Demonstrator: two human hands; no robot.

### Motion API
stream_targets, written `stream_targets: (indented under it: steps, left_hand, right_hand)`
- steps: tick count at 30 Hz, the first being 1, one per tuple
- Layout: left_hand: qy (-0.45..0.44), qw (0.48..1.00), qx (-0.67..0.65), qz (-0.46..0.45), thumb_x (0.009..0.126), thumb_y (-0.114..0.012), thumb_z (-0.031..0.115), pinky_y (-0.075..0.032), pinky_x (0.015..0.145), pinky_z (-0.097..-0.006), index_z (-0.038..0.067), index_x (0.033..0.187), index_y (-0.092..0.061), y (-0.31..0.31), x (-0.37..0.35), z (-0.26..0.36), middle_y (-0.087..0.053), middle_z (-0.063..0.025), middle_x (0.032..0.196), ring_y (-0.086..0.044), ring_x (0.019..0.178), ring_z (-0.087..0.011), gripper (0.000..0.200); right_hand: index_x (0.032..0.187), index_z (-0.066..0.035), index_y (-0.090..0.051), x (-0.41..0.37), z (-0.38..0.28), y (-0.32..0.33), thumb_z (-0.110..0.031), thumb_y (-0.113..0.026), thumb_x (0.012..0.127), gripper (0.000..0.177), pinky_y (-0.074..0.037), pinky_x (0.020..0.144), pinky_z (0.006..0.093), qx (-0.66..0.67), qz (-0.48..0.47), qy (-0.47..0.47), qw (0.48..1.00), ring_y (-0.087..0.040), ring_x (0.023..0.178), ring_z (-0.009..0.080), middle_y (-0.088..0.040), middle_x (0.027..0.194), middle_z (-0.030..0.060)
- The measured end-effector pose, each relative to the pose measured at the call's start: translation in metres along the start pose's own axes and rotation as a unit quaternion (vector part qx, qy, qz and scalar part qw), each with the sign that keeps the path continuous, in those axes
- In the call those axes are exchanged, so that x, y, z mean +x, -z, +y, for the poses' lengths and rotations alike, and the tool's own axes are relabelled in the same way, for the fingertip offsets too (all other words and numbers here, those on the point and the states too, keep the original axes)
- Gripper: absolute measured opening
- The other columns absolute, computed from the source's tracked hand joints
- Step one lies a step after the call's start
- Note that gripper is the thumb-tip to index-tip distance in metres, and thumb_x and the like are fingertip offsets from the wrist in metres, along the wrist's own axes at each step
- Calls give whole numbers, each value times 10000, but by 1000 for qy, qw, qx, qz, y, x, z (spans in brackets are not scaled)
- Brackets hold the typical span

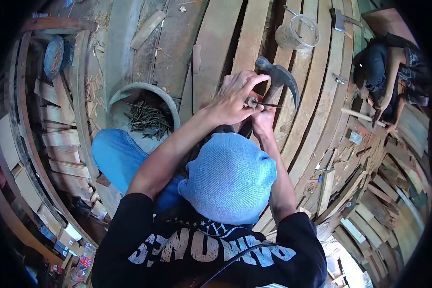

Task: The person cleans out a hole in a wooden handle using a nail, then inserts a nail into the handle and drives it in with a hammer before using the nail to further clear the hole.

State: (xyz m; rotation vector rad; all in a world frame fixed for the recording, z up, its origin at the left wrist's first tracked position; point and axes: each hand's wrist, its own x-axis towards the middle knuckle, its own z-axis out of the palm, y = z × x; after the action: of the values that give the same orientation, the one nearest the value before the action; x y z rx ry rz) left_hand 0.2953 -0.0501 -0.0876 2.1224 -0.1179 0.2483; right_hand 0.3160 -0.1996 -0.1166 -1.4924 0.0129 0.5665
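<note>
My left hand (235, 98) is curled round a thin metal tool (269, 104) with a round handle end, its shaft pointing right. One of its fingers reaches toward the claw hammer (277, 77), whose dark head is up and whose claw curves to the right. Below the hammer head, my right hand (264, 120) is closed about the hammer's handle, partly hidden behind the tool and my left hand. Both hands are close together just beyond my raised denim-covered knee (230, 177). A round bucket (173, 108) to the left holds many dark nails (146, 117).
Long wooden planks (216, 48) run across the work area. A clear plastic tub (290, 41) stands beyond the hammer, with a hatchet (339, 20) farther right. Another person (393, 72) is at the right edge. Wood pieces (65, 139) are stacked at left.
</note>
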Motion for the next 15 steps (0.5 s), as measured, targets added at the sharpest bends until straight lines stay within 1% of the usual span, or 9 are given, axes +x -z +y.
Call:
stream_targets:
  steps: [5, 7, 8, 9, 10, 11, 12, 13, 15]
  left_hand:
    - [-11, 997, 69, 8, 850, -660, 528, -340, 961, -447, 74, 1403, -386, 4, -3, 3, -490, -155, 1244, -509, 1154, -324, 767]
    - [-43, 995, 8, 88, 814, -676, 537, -370, 918, -455, 40, 1363, -449, 8, -3, 8, -535, -153, 1157, -526, 1089, -322, 775]
    - [-45, 995, 8, 85, 814, -676, 537, -370, 918, -455, 40, 1363, -449, 12, -4, 10, -535, -153, 1157, -526, 1089, -322, 775]
    - [-79, 989, 13, 122, 830, -658, 557, -414, 904, -423, 16, 1314, -507, 21, -1, 19, -573, -158, 1148, -567, 1056, -311, 742]
    - [-112, 981, 17, 158, 845, -640, 578, -459, 890, -391, -7, 1265, -565, 27, 1, 31, -612, -163, 1139, -609, 1023, -300, 724]
    - [-111, 980, -11, 164, 850, -686, 468, -487, 854, -380, -26, 1152, -647, 32, 3, 43, -659, -164, 1082, -636, 989, -303, 581]
    - [-111, 981, -10, 162, 850, -686, 468, -487, 854, -380, -26, 1152, -647, 32, 3, 44, -659, -164, 1082, -636, 989, -303, 581]
    - [-142, 977, -16, 156, 830, -720, 382, -496, 837, -375, -27, 1110, -667, 31, 4, 45, -669, -157, 1052, -649, 958, -298, 499]
    - [-157, 973, -27, 168, 758, -779, 120, -519, 798, -368, -15, 997, -712, 28, 7, 46, -700, -131, 946, -683, 878, -282, 282]
  right_hand:
    - [1068, 70, -672, 3, -13, -4, -6, -680, 814, 266, -544, 727, 252, 52, -17, -62, 997, -640, 760, 101, -695, 877, 46]
    - [1074, 80, -667, 5, -3, -3, 19, -725, 783, 303, -558, 708, 248, 53, -21, -42, 997, -602, 664, 80, -662, 789, 24]
    - [1076, 85, -664, 6, 2, -2, 32, -748, 767, 325, -564, 698, 246, 55, -22, -32, 998, -582, 616, 70, -646, 745, 13]
    - [1042, 54, -684, 5, -4, -10, -4, -831, 696, 381, -517, 596, 215, 93, 21, -54, 994, -521, 576, 37, -568, 659, -43]
    - [1042, 54, -684, 4, -3, -6, -4, -831, 696, 381, -517, 596, 215, 96, 24, -55, 994, -521, 576, 37, -568, 659, -43]
    - [991, 31, -694, 5, 1, -2, -16, -841, 687, 341, -473, 557, 210, 36, 26, -50, 998, -507, 579, 30, -552, 648, -59]
    - [939, 7, -705, 7, 4, 1, -29, -850, 677, 301, -429, 518, 204, -24, 25, -44, 998, -493, 582, 24, -537, 638, -75]
    - [842, -28, -699, 9, 9, -1, -67, -855, 693, 219, -361, 489, 205, 33, 22, -14, 999, -479, 582, 20, -561, 656, -83]
    - [796, -28, -680, 8, 12, -5, -58, -785, 741, 121, -389, 505, 217, 53, 34, -8, 998, -486, 599, 18, -567, 661, -80]
